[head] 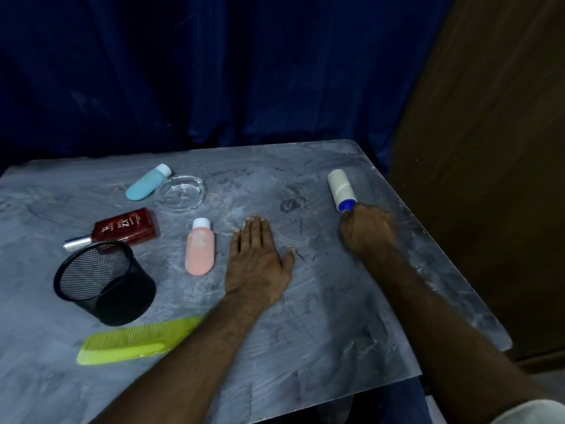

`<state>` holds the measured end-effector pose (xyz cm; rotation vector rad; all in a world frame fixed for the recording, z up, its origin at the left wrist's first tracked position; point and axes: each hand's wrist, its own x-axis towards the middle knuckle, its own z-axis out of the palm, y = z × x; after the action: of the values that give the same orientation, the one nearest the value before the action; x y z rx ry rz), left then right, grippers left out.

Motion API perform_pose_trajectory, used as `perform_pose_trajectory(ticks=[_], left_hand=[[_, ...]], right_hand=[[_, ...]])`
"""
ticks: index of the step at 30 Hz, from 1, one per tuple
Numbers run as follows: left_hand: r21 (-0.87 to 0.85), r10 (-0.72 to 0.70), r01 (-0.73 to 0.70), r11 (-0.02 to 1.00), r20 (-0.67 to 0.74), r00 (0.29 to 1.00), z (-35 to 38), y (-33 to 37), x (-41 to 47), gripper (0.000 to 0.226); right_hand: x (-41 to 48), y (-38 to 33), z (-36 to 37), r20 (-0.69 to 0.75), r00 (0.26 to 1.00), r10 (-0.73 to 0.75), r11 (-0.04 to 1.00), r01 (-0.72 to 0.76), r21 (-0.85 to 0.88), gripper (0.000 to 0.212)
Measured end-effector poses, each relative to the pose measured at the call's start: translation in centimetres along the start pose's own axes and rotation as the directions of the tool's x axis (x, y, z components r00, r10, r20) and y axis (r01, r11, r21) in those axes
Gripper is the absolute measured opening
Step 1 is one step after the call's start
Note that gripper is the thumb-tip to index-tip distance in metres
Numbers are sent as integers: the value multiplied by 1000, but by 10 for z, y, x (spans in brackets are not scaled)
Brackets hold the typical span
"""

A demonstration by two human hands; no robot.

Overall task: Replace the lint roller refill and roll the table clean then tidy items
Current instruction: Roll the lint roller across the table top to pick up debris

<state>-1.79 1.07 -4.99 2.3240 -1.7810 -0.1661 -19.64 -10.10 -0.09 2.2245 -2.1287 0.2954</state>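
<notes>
The lint roller (341, 189) has a pale, greyish roll and a blue neck, and its roll lies on the grey table (321, 316) near the far right corner. My right hand (368, 231) is closed around its handle, which is hidden inside the fist. My left hand (256, 258) lies flat, palm down, fingers together, in the middle of the table and holds nothing. Dark specks and smears mark the table surface between the two hands.
On the left lie a pink bottle (200, 247), a blue bottle (148, 182), a red perfume bottle (122, 229), a clear glass dish (182, 193), a tipped black mesh cup (104, 283) and a green comb (134, 342). Blue curtain behind; brown panel at right.
</notes>
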Motion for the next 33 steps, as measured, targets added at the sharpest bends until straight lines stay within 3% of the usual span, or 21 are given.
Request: perform_pose_trajectory(ticks=[4, 22, 33], left_hand=[[-6, 0, 0, 1000, -16, 1000, 2, 1, 0, 87], [13, 50, -51, 999, 11, 999, 1, -2, -2, 89], [3, 2, -2, 1000, -15, 1000, 4, 0, 0, 87]], right_hand=[[-11, -27, 7, -27, 993, -111, 994, 110, -12, 37], [-42, -100, 14, -38, 960, -278, 958, 280, 66, 41], [-3, -34, 4, 35, 999, -13, 989, 8, 145, 35]])
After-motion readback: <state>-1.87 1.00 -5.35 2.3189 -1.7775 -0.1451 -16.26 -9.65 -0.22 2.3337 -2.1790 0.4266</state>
